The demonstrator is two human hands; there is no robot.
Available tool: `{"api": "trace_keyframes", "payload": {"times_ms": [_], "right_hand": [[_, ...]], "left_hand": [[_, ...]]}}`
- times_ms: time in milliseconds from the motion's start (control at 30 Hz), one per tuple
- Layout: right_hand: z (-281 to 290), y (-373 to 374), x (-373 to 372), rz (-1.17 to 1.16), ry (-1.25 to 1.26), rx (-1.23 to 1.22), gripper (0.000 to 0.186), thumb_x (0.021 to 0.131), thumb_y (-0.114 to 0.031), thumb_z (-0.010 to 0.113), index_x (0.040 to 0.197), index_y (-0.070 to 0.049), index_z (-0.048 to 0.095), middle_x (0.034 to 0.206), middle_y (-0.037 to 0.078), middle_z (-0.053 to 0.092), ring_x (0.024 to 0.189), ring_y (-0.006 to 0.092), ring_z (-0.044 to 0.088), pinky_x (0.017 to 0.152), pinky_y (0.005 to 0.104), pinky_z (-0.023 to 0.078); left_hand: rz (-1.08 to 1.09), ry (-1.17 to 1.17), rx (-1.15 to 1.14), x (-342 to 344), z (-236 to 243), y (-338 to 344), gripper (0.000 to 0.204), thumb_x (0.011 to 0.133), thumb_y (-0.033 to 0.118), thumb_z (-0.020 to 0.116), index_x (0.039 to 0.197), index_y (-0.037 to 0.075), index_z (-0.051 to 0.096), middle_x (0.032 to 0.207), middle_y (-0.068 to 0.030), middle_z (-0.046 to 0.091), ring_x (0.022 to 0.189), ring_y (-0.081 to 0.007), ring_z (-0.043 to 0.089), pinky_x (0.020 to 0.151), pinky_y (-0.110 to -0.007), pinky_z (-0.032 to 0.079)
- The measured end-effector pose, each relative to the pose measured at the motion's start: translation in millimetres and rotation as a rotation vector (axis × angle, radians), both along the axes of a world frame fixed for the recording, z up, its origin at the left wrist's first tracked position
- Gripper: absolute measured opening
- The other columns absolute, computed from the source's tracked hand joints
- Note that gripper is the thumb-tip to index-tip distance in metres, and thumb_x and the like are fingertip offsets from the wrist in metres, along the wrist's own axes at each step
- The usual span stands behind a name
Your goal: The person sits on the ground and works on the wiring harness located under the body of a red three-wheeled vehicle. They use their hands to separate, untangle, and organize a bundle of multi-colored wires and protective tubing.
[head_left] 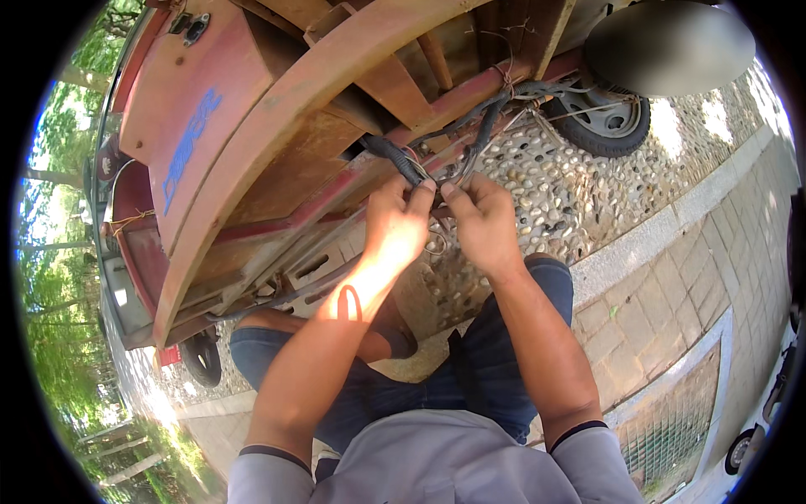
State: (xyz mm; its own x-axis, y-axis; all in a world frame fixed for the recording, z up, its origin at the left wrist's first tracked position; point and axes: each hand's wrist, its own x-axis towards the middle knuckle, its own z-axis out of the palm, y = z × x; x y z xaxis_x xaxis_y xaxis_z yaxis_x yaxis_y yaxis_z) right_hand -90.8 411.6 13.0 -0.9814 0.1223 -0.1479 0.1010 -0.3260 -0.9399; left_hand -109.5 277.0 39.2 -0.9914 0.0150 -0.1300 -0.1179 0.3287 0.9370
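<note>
A bundle of electrical wires hangs beneath the rusty red body of a vehicle (243, 143). One branch, in a black corrugated sleeve (388, 154), leads to my left hand (396, 220). Its thumb and fingers are closed on the wires at the sleeve's end. My right hand (485, 223), close beside it, pinches wires coming down from a second dark-wrapped branch (487, 130). The two thumbs nearly meet. Fingertips hide the exact spot where the wires come together. Below the hands dangles a thin pale loop of wire (437, 244).
A wheel with a black tyre (603, 122) stands at the upper right, partly behind a blurred oval. The vehicle's metal frame curves overhead. Pebbled ground (546, 202) borders a stone kerb (646, 231) and paving (663, 302). My bent knees flank the work. Trees (59, 294) grow at left.
</note>
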Motion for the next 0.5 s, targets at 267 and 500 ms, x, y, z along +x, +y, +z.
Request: {"api": "trace_keyframes", "payload": {"times_ms": [267,500], "right_hand": [[5.7,6.1,9.7,-0.104,-0.053,-0.247,0.025,0.102,-0.011,0.060,0.085,0.006,0.060,0.086,0.010,0.065,0.080,0.0171,0.068,0.071,0.0326,0.062],[14.2,32.1,5.2,-0.010,-0.110,-0.268,0.024,0.102,-0.017,0.064,0.098,0.006,0.067,0.093,0.010,0.069,0.081,0.0176,0.067,0.076,0.0330,0.059]], "left_hand": [[-0.112,-0.034,-0.480,-13.3,10.1,-30.5,0.019,0.101,0.012,0.057,0.106,-0.004,0.066,0.086,-0.0075,0.069,0.071,-0.0124,0.065,0.064,-0.028,0.053],[-0.163,-0.059,-0.139,-23.5,27.8,-53.8,0.024,0.104,0.018,0.060,0.115,-0.003,0.066,0.096,-0.0075,0.072,0.085,-0.0135,0.069,0.074,-0.030,0.055]]}}
